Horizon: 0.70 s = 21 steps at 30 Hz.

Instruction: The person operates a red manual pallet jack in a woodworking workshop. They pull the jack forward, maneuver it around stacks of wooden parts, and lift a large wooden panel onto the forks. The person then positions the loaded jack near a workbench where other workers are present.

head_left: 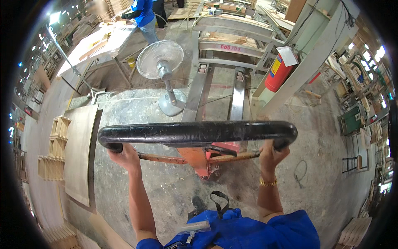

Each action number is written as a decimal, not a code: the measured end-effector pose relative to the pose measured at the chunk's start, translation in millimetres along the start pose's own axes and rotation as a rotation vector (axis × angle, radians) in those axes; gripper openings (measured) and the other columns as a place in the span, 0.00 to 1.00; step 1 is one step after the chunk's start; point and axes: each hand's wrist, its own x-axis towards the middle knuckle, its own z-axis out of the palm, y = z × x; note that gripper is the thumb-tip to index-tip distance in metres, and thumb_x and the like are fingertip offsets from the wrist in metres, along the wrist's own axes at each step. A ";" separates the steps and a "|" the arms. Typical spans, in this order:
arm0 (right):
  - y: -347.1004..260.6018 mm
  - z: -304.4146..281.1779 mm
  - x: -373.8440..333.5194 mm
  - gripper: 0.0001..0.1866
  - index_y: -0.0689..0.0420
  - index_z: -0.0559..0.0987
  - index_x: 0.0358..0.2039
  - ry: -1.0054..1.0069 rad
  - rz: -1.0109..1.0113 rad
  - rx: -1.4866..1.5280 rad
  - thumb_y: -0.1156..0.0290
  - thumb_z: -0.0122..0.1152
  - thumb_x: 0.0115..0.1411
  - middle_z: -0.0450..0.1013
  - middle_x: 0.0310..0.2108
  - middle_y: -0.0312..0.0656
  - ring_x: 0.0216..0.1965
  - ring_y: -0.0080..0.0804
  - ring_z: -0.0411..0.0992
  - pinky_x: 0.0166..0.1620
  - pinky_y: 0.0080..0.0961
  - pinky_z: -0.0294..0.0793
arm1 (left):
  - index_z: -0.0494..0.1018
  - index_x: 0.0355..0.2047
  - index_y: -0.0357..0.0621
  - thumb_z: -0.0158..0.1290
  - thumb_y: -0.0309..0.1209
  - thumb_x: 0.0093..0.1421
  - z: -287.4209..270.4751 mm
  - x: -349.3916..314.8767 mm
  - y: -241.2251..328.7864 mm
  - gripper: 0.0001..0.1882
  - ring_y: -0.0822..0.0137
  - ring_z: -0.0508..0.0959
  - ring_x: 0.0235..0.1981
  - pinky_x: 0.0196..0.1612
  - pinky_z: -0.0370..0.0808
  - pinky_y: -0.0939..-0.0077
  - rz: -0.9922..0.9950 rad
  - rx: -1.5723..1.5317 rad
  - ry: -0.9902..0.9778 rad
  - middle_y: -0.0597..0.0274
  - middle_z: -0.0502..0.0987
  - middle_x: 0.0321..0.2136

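Note:
A pallet jack stands in front of me. Its wide black loop handle [199,133] spans the middle of the view, above an orange-red base [195,159]. My left hand [125,157] is closed round the handle's left side, and my right hand [274,155], with a gold-coloured band at the wrist, grips the right side. The fingers are partly hidden behind the bar. Two grey metal forks [238,99] run forward along the floor. Their far ends lie at the foot of a grey metal frame [232,47]; whether they reach under it I cannot tell.
A pedestal fan [161,60] stands left of the forks. At the right, a red fire extinguisher [278,72] hangs by a grey post [309,54]. Plywood sheets [81,153] and stacked wooden pieces [59,133] lie left. A person in blue [145,16] is by a worktable [93,45].

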 end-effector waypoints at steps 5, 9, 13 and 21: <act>10.1 9.9 -12.4 0.06 0.67 0.73 0.33 0.099 -0.093 0.024 0.78 0.55 0.56 0.71 0.25 0.41 0.19 0.20 0.66 0.21 0.16 0.67 | 0.68 0.36 0.33 0.51 0.24 0.58 49.5 43.9 -22.6 0.08 0.75 0.69 0.21 0.23 0.67 0.78 0.395 0.147 -0.064 0.64 0.72 0.26; 22.9 14.4 -14.7 0.25 0.66 0.67 0.49 0.056 -0.113 0.233 0.62 0.60 0.57 0.70 0.44 0.51 0.36 0.28 0.72 0.40 0.23 0.74 | 0.70 0.37 0.35 0.51 0.22 0.57 70.7 59.1 -28.1 0.07 0.77 0.64 0.25 0.28 0.65 0.82 0.237 0.370 -0.018 0.66 0.70 0.29; 28.9 20.8 -1.7 0.26 0.65 0.63 0.54 0.079 -0.271 -0.005 0.65 0.57 0.60 0.70 0.44 0.54 0.38 0.31 0.72 0.42 0.27 0.74 | 0.69 0.39 0.35 0.55 0.25 0.54 84.0 65.7 -39.2 0.12 0.76 0.70 0.30 0.31 0.69 0.80 0.151 -0.128 -0.135 0.63 0.72 0.32; 41.1 79.3 79.5 0.07 0.66 0.78 0.36 0.233 -0.174 -0.204 0.80 0.54 0.57 0.74 0.27 0.35 0.28 0.14 0.66 0.29 0.17 0.65 | 0.72 0.36 0.36 0.55 0.26 0.56 172.6 107.9 -73.9 0.08 0.78 0.67 0.17 0.20 0.63 0.82 0.264 -0.106 -0.068 0.67 0.72 0.22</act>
